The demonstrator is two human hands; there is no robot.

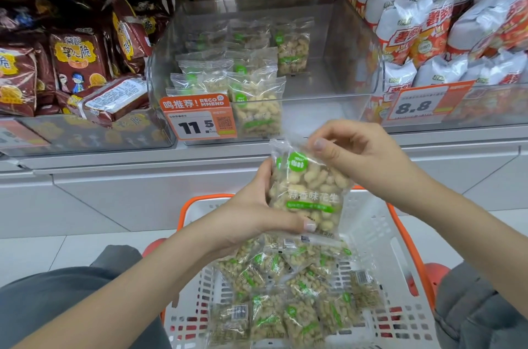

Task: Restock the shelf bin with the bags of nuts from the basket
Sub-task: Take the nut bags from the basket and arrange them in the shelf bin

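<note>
A: Where's the task item?

B: Clear bag of nuts (308,194), green round logo and green stripe, held upright in mid-air above the basket (380,237) and below the front of the shelf bin (337,43).

A: Grip?

B: Both hands on it. Left hand (254,211) grips the bag's left edge and lower part, thumb lying across the bottom front. Right hand (357,154) pinches the top right corner, thumb on the front of the film, fingers curled behind.

A: Basket?

B: White perforated plastic with an orange rim, right under the hands. Loose pile of nut bags (288,291) inside, same green labelling, lying flat and overlapping, some barcode side up.

A: Bin?

B: Transparent, on the shelf straight ahead. Stocked nut bags (257,91) stand in rows on its left side; one more stands further back toward the middle. Right part of the bin floor is bare. Orange price tag (200,117) reading 11.5 clipped to the front left.

A: Neighbours?

B: Dark red snack packs (77,60) in the bin to the left. White and orange bags (428,23) to the right, with a tag reading 8.8 (420,106). Grey trousers (57,300) at the bottom corners, pale tile floor (43,251).
</note>
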